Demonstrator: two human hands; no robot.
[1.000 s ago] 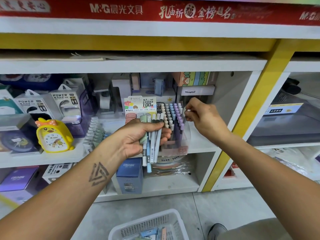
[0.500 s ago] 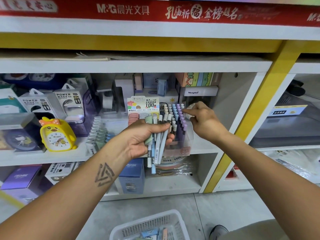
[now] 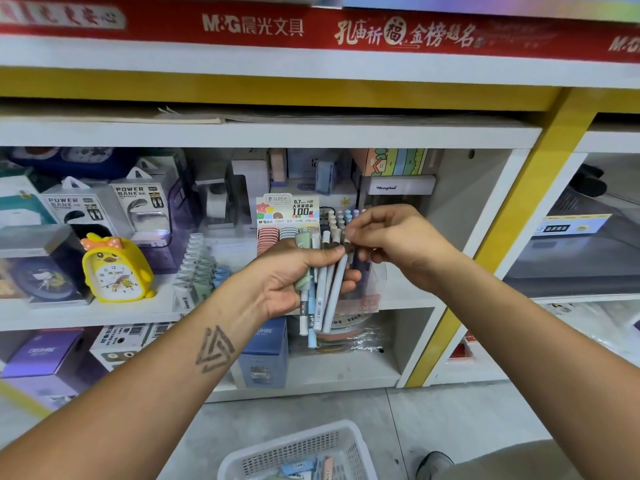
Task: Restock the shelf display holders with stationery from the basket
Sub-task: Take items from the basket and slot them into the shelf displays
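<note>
Presently the pens sit bunched upright in the left hand, clenched round their barrels as a ready supply. At their caps the right hand pinches one pen, evidently drawing it out for insertion. Directly behind both hands stands the clear display holder on the shelf, partly filled. Below them, the basket rests on the floor with further stock.

We are seeing a bright, even light from above, giving only soft shadows inside the shelf. The wide lens is bending the edges, the right hand is blurring slightly, and the red banner is looking soft.
</note>
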